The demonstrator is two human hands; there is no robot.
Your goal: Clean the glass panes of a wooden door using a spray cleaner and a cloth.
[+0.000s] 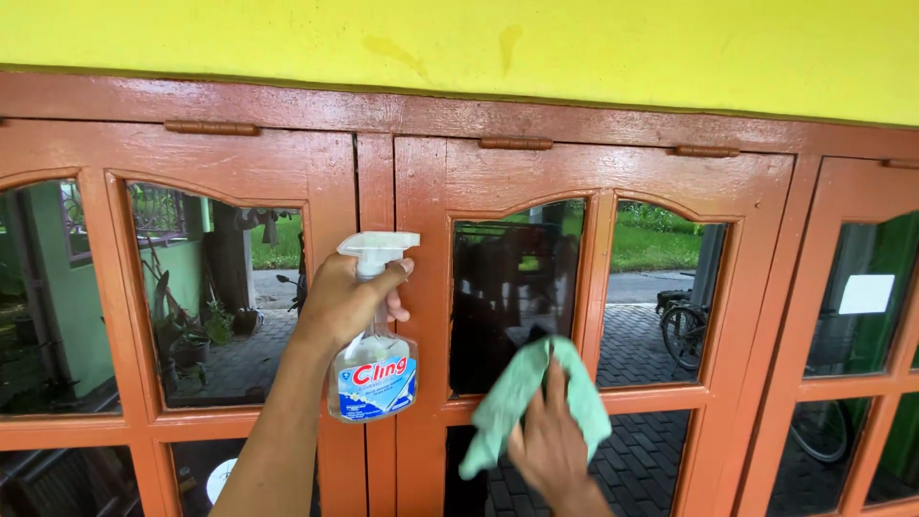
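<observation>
1. Left hand (347,299) holds a clear spray bottle (374,369) up in front of the post between two window frames. The fingers wrap the neck, grip closed on it, forefinger across the white trigger head (376,251).
2. Right hand (548,442) presses a green cloth (522,394) flat against the lower edge of a glass pane (517,297). The fingers are spread over the cloth rather than curled, so the grip is a flat press, with part of the cloth hanging loose below.
3. Step in hand, as I judge it: wiping the pane, bottle kept ready alongside.
4. The next move seems to call for steady pressure while the cloth travels over the glass and into the corners by the red-brown wooden frame (426,287).
5. Hard to make out: whether the glass is wet or streaked, since reflections of a yard and a bicycle (684,330) cover it. The liquid level in the bottle is hidden by its label. Both forearms are cut off at the bottom edge.
</observation>
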